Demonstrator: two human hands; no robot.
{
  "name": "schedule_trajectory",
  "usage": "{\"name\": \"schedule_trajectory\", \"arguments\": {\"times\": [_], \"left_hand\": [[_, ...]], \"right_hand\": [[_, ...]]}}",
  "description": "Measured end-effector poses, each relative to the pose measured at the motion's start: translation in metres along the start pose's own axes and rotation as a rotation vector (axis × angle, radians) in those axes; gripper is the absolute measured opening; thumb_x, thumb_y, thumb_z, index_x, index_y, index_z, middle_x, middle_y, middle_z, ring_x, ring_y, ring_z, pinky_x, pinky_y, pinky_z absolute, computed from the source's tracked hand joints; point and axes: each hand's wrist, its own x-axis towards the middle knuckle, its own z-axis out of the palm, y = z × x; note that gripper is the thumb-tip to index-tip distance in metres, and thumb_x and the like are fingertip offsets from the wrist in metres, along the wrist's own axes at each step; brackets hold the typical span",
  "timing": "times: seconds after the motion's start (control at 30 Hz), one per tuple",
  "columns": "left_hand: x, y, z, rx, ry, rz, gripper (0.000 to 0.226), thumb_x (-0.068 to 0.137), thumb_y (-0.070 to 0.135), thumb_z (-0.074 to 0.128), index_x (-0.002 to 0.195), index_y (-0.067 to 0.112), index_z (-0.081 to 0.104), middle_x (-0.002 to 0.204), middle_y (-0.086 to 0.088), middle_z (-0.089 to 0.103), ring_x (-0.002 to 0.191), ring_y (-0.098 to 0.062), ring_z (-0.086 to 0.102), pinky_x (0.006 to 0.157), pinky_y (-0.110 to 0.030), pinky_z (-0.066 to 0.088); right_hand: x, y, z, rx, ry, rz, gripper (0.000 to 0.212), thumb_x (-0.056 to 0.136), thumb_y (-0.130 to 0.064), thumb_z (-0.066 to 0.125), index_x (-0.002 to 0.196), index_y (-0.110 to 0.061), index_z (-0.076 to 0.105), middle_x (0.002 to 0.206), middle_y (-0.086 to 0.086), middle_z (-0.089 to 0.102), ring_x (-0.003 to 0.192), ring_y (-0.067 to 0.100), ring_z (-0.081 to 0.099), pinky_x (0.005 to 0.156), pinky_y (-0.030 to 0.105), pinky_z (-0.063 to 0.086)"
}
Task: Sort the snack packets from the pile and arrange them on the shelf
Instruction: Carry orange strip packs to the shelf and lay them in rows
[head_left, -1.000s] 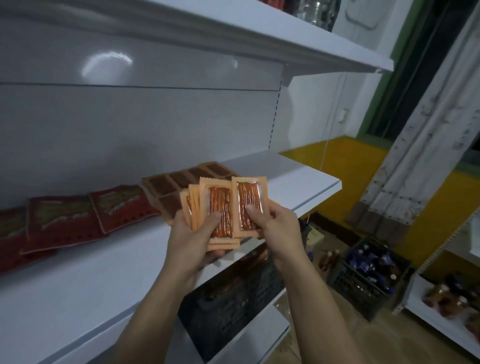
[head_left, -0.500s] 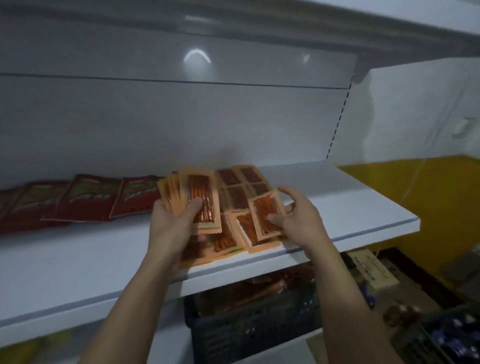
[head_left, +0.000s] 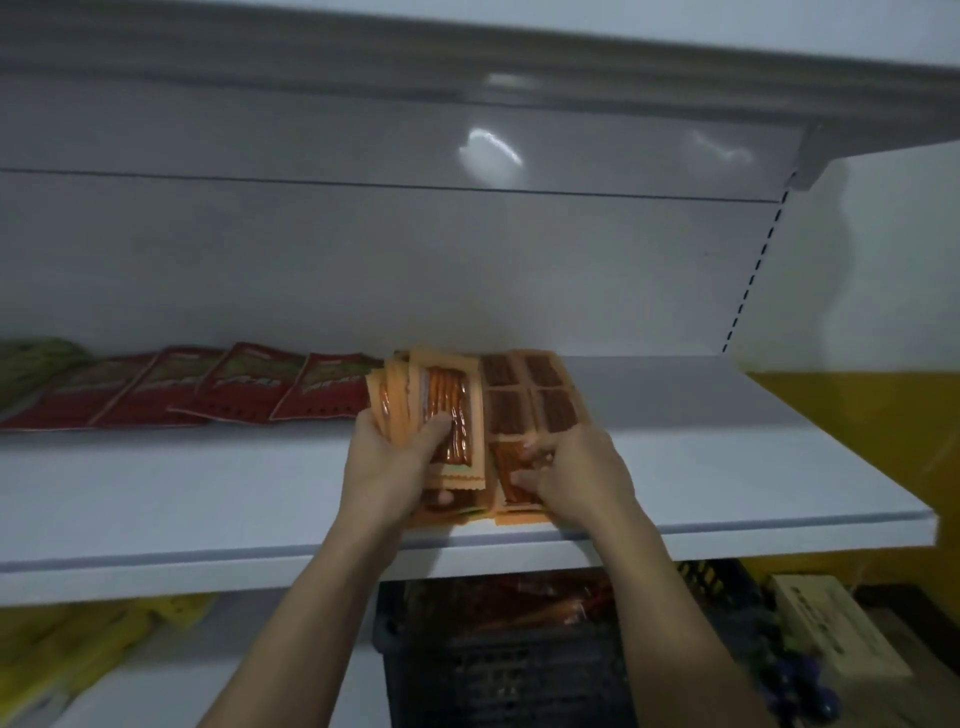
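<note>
Lower now, the right hand (head_left: 576, 478) pinches one orange packet (head_left: 511, 486) flat onto the shelf (head_left: 208, 493) near its front edge. Beside it, the left hand (head_left: 395, 462) grips a fanned stack (head_left: 449, 410), thumb on top.

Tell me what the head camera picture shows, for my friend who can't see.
A person's left hand grips a fan of orange snack packets while the right hand holds another orange packet on a white shelf, beside red packets.
</note>
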Motion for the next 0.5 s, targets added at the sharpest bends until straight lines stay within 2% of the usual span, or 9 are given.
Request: {"name": "schedule_trajectory", "arguments": {"times": [0.07, 0.1, 0.17, 0.23, 0.3, 0.37, 0.43, 0.5], "left_hand": [[-0.001, -0.001, 0.005, -0.025, -0.01, -0.021, 0.041, 0.088, 0.027, 0.071, 0.122, 0.016, 0.051, 0.101, -0.005, 0.072, 0.073, -0.016, 0.074, 0.051, -0.025, 0.055], [-0.002, -0.002, 0.007, -0.036, -0.014, -0.029, 0.042, 0.087, 0.027, 0.072, 0.122, 0.016, 0.051, 0.101, -0.006, 0.073, 0.075, -0.019, 0.075, 0.052, -0.027, 0.055], [-0.003, -0.003, 0.011, -0.041, -0.022, -0.026, 0.041, 0.086, 0.028, 0.073, 0.12, 0.016, 0.052, 0.099, -0.006, 0.074, 0.076, -0.021, 0.075, 0.053, -0.028, 0.056], [-0.004, -0.003, 0.017, -0.041, -0.04, -0.029, 0.048, 0.084, 0.032, 0.075, 0.123, 0.014, 0.053, 0.101, -0.007, 0.074, 0.077, -0.021, 0.075, 0.053, -0.027, 0.055], [-0.005, -0.003, 0.023, -0.055, -0.069, -0.031, 0.051, 0.083, 0.038, 0.074, 0.124, 0.013, 0.056, 0.103, -0.009, 0.074, 0.079, -0.022, 0.074, 0.052, -0.026, 0.053], [-0.008, -0.001, 0.027, -0.095, -0.103, -0.038, 0.047, 0.084, 0.041, 0.071, 0.121, 0.014, 0.06, 0.103, -0.011, 0.074, 0.081, -0.024, 0.073, 0.05, -0.028, 0.052], [-0.01, 0.0, 0.029, -0.14, -0.157, -0.065, 0.044, 0.086, 0.039, 0.07, 0.12, 0.014, 0.062, 0.102, -0.012, 0.074, 0.082, -0.025, 0.072, 0.051, -0.029, 0.053], [-0.011, 0.003, 0.029, -0.18, -0.195, -0.098, 0.04, 0.087, 0.029, 0.07, 0.121, 0.01, 0.061, 0.1, -0.012, 0.074, 0.081, -0.023, 0.072, 0.051, -0.027, 0.054]], "right_hand": [[-0.001, 0.0, -0.002, 0.056, 0.103, -0.068, 0.032, 0.085, -0.046, 0.069, 0.115, -0.034, 0.067, 0.122, -0.006, 0.058, 0.105, 0.01, 0.057, 0.089, 0.033, 0.053], [-0.003, -0.003, -0.008, 0.181, 0.136, -0.095, 0.032, 0.089, -0.045, 0.065, 0.119, -0.033, 0.064, 0.121, -0.007, 0.059, 0.103, 0.007, 0.058, 0.084, 0.028, 0.052], [-0.007, -0.014, -0.02, 0.518, 0.048, -0.103, 0.038, 0.091, -0.044, 0.063, 0.126, -0.03, 0.059, 0.11, -0.01, 0.064, 0.092, 0.001, 0.062, 0.073, 0.019, 0.05], [-0.009, -0.025, -0.027, 0.66, -0.075, -0.134, 0.05, 0.084, -0.043, 0.071, 0.129, -0.027, 0.056, 0.1, -0.009, 0.069, 0.085, 0.004, 0.068, 0.071, 0.024, 0.056], [-0.008, -0.031, -0.028, 0.642, -0.058, -0.155, 0.058, 0.079, -0.039, 0.078, 0.13, -0.027, 0.054, 0.097, -0.006, 0.07, 0.084, 0.008, 0.07, 0.076, 0.034, 0.06], [-0.006, -0.031, -0.031, 0.709, -0.023, -0.128, 0.056, 0.079, -0.025, 0.08, 0.128, -0.024, 0.054, 0.093, -0.004, 0.072, 0.081, 0.01, 0.071, 0.078, 0.037, 0.06], [-0.002, -0.028, -0.036, 0.858, -0.052, -0.086, 0.054, 0.08, -0.013, 0.079, 0.128, -0.018, 0.054, 0.092, 0.002, 0.074, 0.08, 0.014, 0.073, 0.079, 0.041, 0.06], [0.001, -0.024, -0.039, 0.963, -0.082, -0.047, 0.059, 0.081, -0.011, 0.078, 0.133, -0.014, 0.051, 0.096, 0.006, 0.075, 0.084, 0.02, 0.074, 0.081, 0.045, 0.06]]}}
